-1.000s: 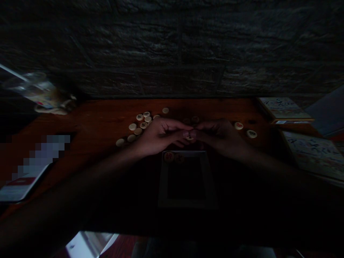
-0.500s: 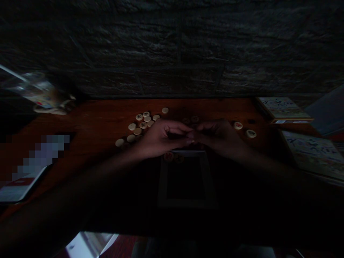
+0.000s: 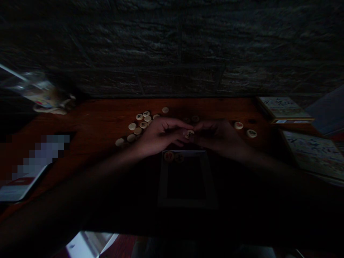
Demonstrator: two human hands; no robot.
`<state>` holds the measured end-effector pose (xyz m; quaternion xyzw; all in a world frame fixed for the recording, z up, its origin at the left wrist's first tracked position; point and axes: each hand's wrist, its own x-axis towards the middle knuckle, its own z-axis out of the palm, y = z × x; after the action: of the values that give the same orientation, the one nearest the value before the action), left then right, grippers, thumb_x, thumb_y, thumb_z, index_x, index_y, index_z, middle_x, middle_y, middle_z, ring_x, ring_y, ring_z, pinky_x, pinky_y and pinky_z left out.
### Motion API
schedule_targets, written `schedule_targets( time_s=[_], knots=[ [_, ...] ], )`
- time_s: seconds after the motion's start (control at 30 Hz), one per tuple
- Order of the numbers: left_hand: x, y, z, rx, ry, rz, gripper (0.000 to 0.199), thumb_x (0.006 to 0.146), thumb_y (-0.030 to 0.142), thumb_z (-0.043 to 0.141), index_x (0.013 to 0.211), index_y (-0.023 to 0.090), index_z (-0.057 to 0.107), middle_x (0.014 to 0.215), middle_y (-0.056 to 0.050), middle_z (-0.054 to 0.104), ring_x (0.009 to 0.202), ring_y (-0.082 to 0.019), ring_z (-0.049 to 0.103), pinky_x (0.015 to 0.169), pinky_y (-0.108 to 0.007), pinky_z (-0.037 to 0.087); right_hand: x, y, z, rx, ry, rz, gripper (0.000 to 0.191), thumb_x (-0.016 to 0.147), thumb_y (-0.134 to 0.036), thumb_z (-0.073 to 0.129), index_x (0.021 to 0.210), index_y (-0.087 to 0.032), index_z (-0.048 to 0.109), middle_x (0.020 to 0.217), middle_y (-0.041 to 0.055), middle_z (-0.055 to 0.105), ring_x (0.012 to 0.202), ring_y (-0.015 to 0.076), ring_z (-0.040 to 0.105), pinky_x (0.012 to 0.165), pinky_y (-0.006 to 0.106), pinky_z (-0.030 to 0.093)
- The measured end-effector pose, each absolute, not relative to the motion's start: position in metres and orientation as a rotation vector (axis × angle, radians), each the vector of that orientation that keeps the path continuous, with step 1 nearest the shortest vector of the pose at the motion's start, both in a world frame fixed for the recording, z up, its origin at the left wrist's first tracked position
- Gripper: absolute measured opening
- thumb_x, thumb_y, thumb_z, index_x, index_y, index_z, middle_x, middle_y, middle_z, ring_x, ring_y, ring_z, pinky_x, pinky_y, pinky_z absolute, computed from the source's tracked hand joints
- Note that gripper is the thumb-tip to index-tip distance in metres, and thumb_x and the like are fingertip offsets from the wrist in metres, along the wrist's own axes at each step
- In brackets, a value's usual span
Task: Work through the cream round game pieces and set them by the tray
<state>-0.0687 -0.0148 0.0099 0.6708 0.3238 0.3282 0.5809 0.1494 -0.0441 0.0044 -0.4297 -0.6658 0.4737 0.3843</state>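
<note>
A round wooden piece with a dark character (image 3: 189,134) is pinched between the fingertips of my left hand (image 3: 162,134) and my right hand (image 3: 219,138), which meet above the far edge of a shallow open box (image 3: 211,182). Two more pieces, one with a red character (image 3: 169,156) and one with a dark character (image 3: 179,157), lie side by side in the box's far left corner. Several pale round pieces (image 3: 137,131) are scattered beyond and left of my left hand. Past my right hand lie a red-marked piece (image 3: 238,125) and a dark-marked piece (image 3: 252,133).
Two flat printed boxes (image 3: 283,107) (image 3: 314,152) lie at the right. At the left are a plastic cup with a straw (image 3: 43,91) and a flat device (image 3: 24,186). A dark stone wall (image 3: 172,46) rises behind the wooden table (image 3: 99,111).
The piece between my fingertips has turned, so its dark character now faces up into view. The fingers of my left hand have shifted slightly around it.
</note>
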Motion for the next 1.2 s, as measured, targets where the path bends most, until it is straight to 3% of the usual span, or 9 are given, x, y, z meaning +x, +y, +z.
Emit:
schedule_targets(
  time_s=[0.2,0.33,0.57,0.7,0.9,1.03,1.2],
  knots=[
    [-0.0713,-0.0146,0.0102,1.622,0.664,0.719,0.028,0.091,0.018,0.076,0.119,0.015,0.077,0.099,-0.007,0.084,0.081,-0.017,0.081,0.071,-0.022,0.065,0.1483,-0.0446,0.0013,-1.124,-1.638,1.214,0.034,0.074,-0.050,0.090,0.083,-0.020,0.076,0.083,0.0028,0.074,0.074,0.0166,0.065,0.064,0.029,0.048],
    [-0.0727,-0.0141,0.0087,1.664,0.616,0.681,0.035,0.090,0.020,0.079,0.124,0.014,0.074,0.103,-0.010,0.084,0.089,-0.020,0.082,0.078,-0.025,0.065,0.1496,-0.0442,0.0019,-1.116,-1.661,1.202,0.032,0.081,-0.050,0.085,0.082,-0.019,0.078,0.077,0.0020,0.072,0.070,0.0154,0.062,0.063,0.029,0.046],
    [-0.0693,-0.0132,0.0041,1.638,0.623,0.755,0.032,0.086,0.023,0.084,0.115,0.013,0.074,0.100,-0.009,0.084,0.088,-0.018,0.081,0.078,-0.023,0.064,0.1515,-0.0435,0.0030,-1.129,-1.681,1.164,0.032,0.089,-0.050,0.078,0.077,-0.020,0.077,0.068,0.0003,0.070,0.061,0.0132,0.060,0.058,0.027,0.044],
    [-0.0675,-0.0118,0.0038,1.608,0.684,0.824,0.033,0.086,0.028,0.084,0.113,0.013,0.072,0.095,-0.008,0.083,0.081,-0.018,0.080,0.072,-0.024,0.065,0.1510,-0.0433,0.0002,-1.066,-1.634,1.169,0.026,0.088,-0.047,0.080,0.088,-0.022,0.082,0.078,0.0013,0.076,0.059,0.0122,0.062,0.058,0.026,0.048],
    [-0.0694,-0.0101,0.0011,1.520,0.696,0.845,0.028,0.087,0.030,0.084,0.106,0.013,0.075,0.096,-0.007,0.083,0.086,-0.020,0.082,0.078,-0.028,0.067,0.1504,-0.0447,-0.0036,-1.022,-1.601,1.136,0.020,0.086,-0.038,0.084,0.101,-0.025,0.084,0.083,0.0009,0.079,0.059,0.0116,0.064,0.055,0.025,0.051],
    [-0.0707,-0.0098,0.0013,1.513,0.684,0.812,0.027,0.091,0.031,0.080,0.112,0.014,0.078,0.100,-0.008,0.084,0.088,-0.020,0.082,0.079,-0.027,0.068,0.1487,-0.0463,-0.0027,-0.987,-1.589,1.111,0.019,0.083,-0.036,0.087,0.099,-0.025,0.084,0.085,0.0012,0.080,0.067,0.0135,0.069,0.059,0.025,0.054],
    [-0.0703,-0.0110,0.0046,1.574,0.672,0.768,0.029,0.093,0.037,0.078,0.113,0.016,0.080,0.101,-0.007,0.084,0.090,-0.020,0.081,0.080,-0.027,0.067,0.1449,-0.0472,-0.0026,-0.947,-1.578,1.059,0.020,0.078,-0.033,0.092,0.092,-0.022,0.081,0.089,0.0013,0.080,0.081,0.0161,0.074,0.075,0.029,0.059]
  ],
)
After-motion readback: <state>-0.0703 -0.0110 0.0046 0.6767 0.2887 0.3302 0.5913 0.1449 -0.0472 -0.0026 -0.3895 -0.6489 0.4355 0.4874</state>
